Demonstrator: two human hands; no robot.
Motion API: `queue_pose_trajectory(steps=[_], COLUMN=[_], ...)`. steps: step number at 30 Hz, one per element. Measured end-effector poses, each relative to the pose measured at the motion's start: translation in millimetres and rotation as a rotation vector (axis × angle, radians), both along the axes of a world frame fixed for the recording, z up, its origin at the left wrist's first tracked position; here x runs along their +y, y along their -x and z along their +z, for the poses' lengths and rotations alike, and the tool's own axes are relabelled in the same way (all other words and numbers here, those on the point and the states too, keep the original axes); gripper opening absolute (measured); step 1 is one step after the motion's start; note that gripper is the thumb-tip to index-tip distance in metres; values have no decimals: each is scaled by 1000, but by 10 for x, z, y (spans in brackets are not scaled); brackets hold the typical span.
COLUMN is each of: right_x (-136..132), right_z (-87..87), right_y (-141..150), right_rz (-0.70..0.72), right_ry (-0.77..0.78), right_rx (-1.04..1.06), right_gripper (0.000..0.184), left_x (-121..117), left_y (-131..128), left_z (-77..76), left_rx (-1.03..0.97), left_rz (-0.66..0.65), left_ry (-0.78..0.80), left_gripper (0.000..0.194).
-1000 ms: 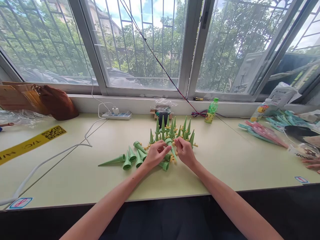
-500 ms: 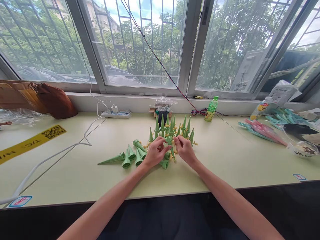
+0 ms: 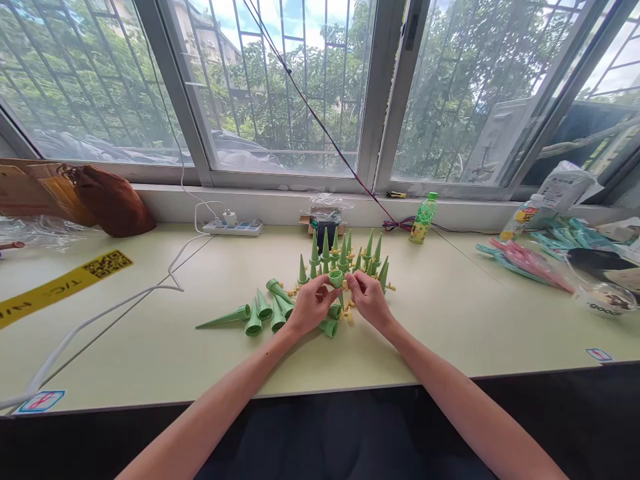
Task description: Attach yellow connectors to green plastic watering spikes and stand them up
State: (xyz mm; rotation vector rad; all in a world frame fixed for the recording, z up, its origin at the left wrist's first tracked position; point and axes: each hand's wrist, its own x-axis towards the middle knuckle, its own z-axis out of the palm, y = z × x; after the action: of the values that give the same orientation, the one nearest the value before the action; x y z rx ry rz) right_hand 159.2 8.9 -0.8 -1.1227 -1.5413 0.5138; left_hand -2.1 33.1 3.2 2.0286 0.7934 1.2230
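The person works at the table (image 3: 450, 320) with both hands just in front of the standing cones (image 3: 325, 252), which point upward with yellow pieces (image 3: 349, 316) among and in front of them. The left hand (image 3: 311, 307) has its grip clamped on the held cone (image 3: 335, 281), near the rim; its open mouth is turned up toward the head, directly in front of the standing cones. The right hand (image 3: 371, 300) is beside that mouth, its fingertips drawn together in a pinch; whether they hold a small piece cannot be told.

The loose cones (image 3: 253, 325) lie to the left of the standing cones and in front of them, some partly behind the left hand. The green bottle (image 3: 423, 219) is behind and to the right of the standing cones, the power strip (image 3: 233, 229) behind and to the left.

For good handling, the left grip seems best kept firm but light, since a hard squeeze could bend the rim. Keeping the mouth in view and the right fingertips close to it should help small, exact movements. Both wrists do well to stay low and clear of the standing cones, which a careless knuckle could tip.
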Motion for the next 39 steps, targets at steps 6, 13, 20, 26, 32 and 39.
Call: queue_pose_trajectory(steps=[6, 13, 20, 26, 32, 39], right_x=[-17, 42, 74, 15, 13, 43], right_z=[64, 85, -1, 74, 92, 45], right_y=[-55, -259, -280, -246, -232, -248], right_rz=[-30, -194, -120, -79, -76, -46], right_ry=[-61, -111, 37, 218, 243, 217], right_rx=[-92, -306, -631, -816, -835, -818], right_gripper=[44, 34, 21, 16, 17, 18], left_x=[12, -11, -24, -50, -65, -66], left_y=[-19, -5, -4, 9, 11, 5], left_z=[15, 91, 58, 56, 75, 78], left_rx=[-190, -320, -281, -209, -205, -202], left_rz=[-64, -45, -36, -16, 1, 27], left_ry=[208, 307, 241, 201, 192, 180], left_gripper=[41, 49, 41, 33, 34, 33])
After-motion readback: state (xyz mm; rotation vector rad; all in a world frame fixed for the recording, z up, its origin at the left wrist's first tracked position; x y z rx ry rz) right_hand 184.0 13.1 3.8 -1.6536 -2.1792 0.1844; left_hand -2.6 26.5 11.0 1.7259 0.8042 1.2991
